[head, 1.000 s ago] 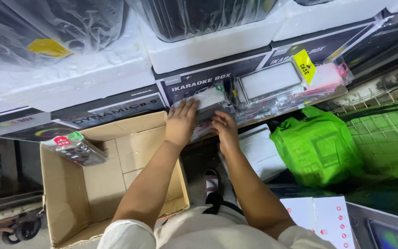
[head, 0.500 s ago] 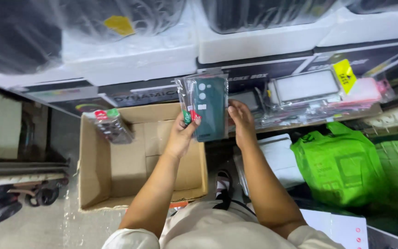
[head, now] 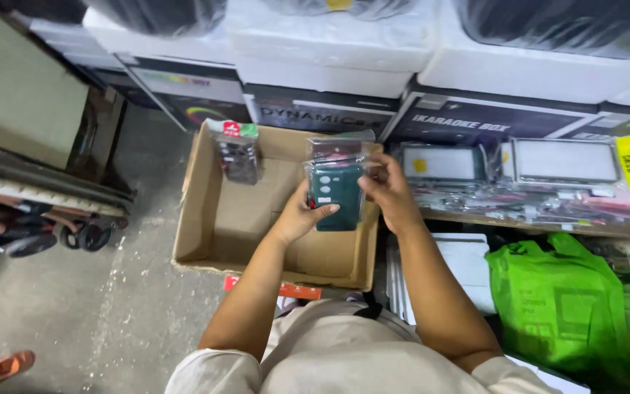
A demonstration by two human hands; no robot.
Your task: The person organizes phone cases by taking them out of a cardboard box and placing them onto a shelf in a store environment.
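We grip the green case (head: 335,193) with our left hand (head: 302,217) and right hand (head: 390,191) over the box's (head: 205,241) far right corner, so it stays up.

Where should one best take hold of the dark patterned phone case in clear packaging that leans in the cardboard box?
Probably the red-and-green header card end of the dark patterned phone case in clear packaging, coming from above. It leans against the open brown cardboard box wall with that end topmost and free.

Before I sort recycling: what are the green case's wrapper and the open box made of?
The wrapper around the green case looks like thin clear plastic film: glossy, crinkled, see-through. The open box looks like plain brown corrugated cardboard: matte, with folded flaps and creases.
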